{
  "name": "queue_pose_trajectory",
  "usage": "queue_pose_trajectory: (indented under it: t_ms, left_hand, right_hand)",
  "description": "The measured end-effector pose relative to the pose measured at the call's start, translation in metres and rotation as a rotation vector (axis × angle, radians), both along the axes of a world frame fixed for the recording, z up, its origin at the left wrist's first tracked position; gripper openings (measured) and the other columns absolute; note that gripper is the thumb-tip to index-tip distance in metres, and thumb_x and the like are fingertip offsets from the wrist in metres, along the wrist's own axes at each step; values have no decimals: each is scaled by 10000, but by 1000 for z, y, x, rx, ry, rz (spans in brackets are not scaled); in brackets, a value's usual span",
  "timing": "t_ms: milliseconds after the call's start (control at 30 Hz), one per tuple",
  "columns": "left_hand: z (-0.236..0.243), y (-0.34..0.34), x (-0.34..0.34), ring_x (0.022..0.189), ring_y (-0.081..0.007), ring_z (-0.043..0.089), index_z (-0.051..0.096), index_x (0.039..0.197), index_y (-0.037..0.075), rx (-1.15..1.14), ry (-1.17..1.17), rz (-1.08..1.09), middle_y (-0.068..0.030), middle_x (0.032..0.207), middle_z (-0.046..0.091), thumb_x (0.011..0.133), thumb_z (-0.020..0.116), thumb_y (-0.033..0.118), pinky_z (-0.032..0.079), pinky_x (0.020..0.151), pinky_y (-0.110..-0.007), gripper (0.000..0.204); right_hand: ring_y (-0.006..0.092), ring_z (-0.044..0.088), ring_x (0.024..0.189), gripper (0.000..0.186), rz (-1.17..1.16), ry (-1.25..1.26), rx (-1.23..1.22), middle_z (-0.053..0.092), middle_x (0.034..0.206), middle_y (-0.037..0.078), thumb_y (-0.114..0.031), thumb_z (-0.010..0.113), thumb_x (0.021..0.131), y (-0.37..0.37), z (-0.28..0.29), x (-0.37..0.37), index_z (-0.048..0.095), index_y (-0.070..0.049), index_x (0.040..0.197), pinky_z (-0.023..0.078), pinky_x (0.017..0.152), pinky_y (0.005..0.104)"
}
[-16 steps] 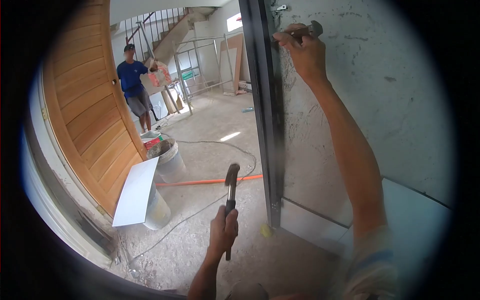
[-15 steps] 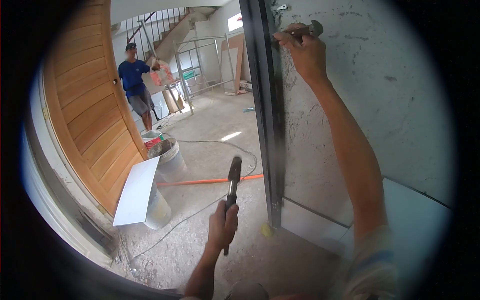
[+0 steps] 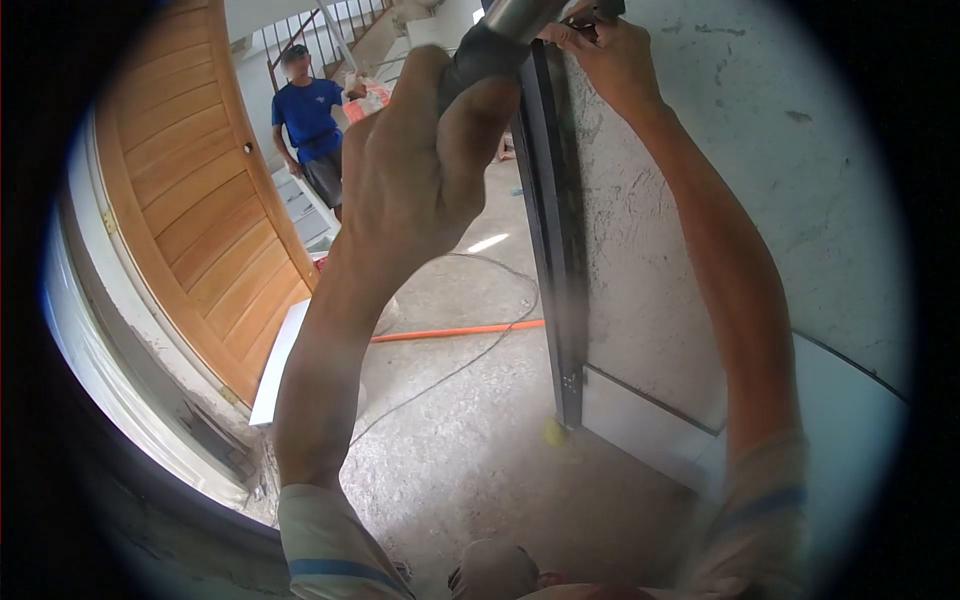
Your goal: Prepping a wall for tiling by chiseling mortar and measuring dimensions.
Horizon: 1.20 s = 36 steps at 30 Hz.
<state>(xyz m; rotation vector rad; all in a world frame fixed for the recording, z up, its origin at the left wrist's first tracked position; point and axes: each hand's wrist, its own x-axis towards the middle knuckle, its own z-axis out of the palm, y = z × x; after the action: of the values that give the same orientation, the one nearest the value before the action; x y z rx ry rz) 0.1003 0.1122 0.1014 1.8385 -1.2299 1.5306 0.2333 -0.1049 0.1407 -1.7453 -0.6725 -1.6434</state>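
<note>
Reaching high on both sides;
the left hand (image 3: 425,165) is near the camera, fingers curled tight, forearm (image 3: 330,370) slanting upward; the right hand (image 3: 620,68) is farther off, fingers bent inward, arm (image 3: 742,290) stretched up.

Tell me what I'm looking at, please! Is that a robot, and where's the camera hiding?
There's no robot: those are a person's own bare hands. The camera is worn on the person's head, looking down, so you see what they see. Its very wide lens bends straight edges near the rim.

The left hand grips a hammer, whose head is out of view. The right hand, up beside a dark post, holds a dark thing too cut off to name. On the floor lie an orange strip and something yellow. Over on the left are a wooden door and another person.
</note>
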Motion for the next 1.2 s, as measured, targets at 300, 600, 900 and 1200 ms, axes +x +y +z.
queue_pose_trajectory:
  t_ms: [300,600,900,1200]
  left_hand:
    - [4,-15,-2,407,-243,566,540,785,-21,109,-92,170,-90,472,529,967,464,408,424,404,-335,472]
    - [-6,-7,-4,394,-247,521,503,791,-14,-34,-88,-32,-119,473,479,972,482,321,359,381,-346,382]
    - [-10,-6,3,416,-243,562,495,810,-3,-33,-104,-112,-105,507,515,963,505,305,384,380,-347,344]
    - [-13,-1,7,442,-291,576,516,849,-7,-72,-95,-146,-127,514,523,952,525,283,405,400,-372,308]
  right_hand:
    - [313,620,733,130,-663,-466,-452,614,823,136,-140,690,777,-12,3,22,654,-70,881,495,600,400]
    - [371,623,775,283,-349,-397,-448,641,847,200,-257,692,811,-5,7,3,641,-20,958,494,649,402]
    - [224,661,705,298,-560,-506,-488,665,743,110,-352,668,851,-13,12,21,657,-61,916,504,622,310]
    - [221,667,728,190,-743,-331,-524,675,774,84,-254,652,869,-15,16,16,673,-89,960,507,668,327]
